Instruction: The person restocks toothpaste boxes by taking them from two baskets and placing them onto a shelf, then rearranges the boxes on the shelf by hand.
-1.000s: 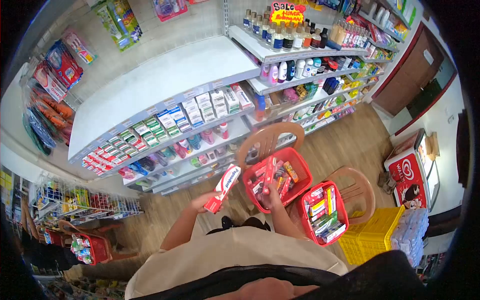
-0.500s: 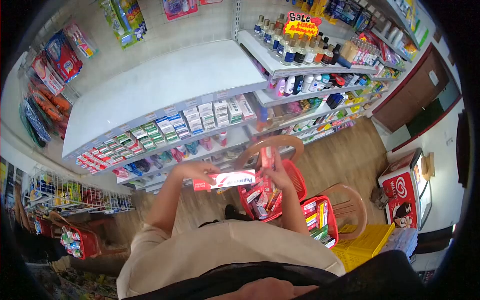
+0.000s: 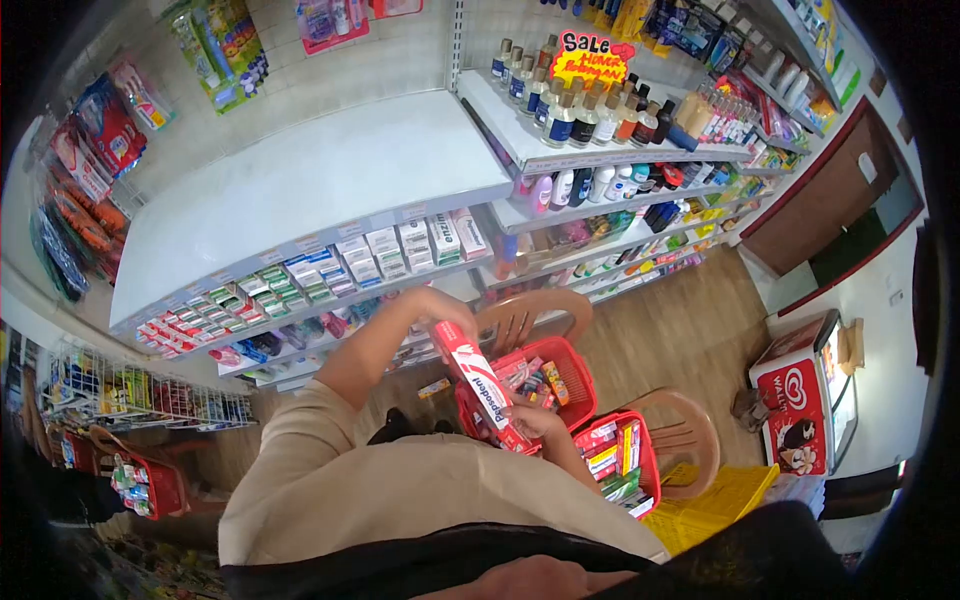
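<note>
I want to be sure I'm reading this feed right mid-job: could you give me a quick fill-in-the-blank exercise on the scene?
1. The long box in the person's grip bears the name ____.
2. The hand at that box's upper end in the picture is the person's ____ hand.
3. The crate next to the right-hand basket is coloured ____.
4. The sign by the bottles is headed ____.

Missing words: Pepsodent; left; yellow; Sale.

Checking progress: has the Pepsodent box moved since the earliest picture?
Yes, rightward: the Pepsodent box was left of the red basket; now it overlaps it in view.
</note>
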`<action>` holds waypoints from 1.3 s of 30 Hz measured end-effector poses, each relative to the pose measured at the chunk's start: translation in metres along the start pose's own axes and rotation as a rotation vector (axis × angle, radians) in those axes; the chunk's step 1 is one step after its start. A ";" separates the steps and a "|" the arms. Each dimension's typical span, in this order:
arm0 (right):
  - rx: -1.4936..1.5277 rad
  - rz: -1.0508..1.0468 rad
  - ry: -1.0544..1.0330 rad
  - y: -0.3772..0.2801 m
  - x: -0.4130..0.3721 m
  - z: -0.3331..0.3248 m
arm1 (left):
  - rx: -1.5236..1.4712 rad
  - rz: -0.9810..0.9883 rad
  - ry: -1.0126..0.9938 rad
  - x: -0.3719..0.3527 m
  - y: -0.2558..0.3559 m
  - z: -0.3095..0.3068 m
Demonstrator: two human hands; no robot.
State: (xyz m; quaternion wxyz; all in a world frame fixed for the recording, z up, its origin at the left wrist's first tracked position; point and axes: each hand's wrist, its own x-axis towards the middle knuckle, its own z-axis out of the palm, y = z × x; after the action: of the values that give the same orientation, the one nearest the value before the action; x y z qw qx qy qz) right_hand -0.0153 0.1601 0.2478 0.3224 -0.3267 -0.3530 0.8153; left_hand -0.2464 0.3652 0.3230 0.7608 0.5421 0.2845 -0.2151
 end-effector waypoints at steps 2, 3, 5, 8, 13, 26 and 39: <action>0.095 0.092 0.051 0.007 -0.003 -0.001 | -0.082 -0.029 0.184 0.008 -0.004 -0.003; 0.142 0.100 0.054 0.012 -0.001 -0.001 | -0.081 -0.034 0.172 0.006 -0.007 -0.003; 0.224 0.129 0.024 0.018 0.006 -0.011 | -0.396 0.179 0.275 -0.001 -0.016 0.001; 0.346 0.094 -0.045 0.011 0.017 -0.014 | -0.805 0.514 0.645 0.008 -0.040 0.034; 0.362 -0.042 -0.113 -0.019 0.041 0.001 | -1.140 0.872 0.440 0.054 -0.081 0.106; -0.081 -0.135 0.239 -0.070 0.061 0.038 | -1.508 0.977 0.683 0.037 -0.110 0.092; -0.417 -0.286 0.327 -0.148 0.151 -0.021 | -1.458 0.849 0.913 0.034 -0.222 0.121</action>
State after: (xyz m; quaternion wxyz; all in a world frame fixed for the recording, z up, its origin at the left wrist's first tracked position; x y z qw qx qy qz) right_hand -0.0431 0.3623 0.3071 0.4126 -0.4599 -0.4984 0.6081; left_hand -0.3378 0.1787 0.1743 0.7413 0.0246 0.3973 0.5404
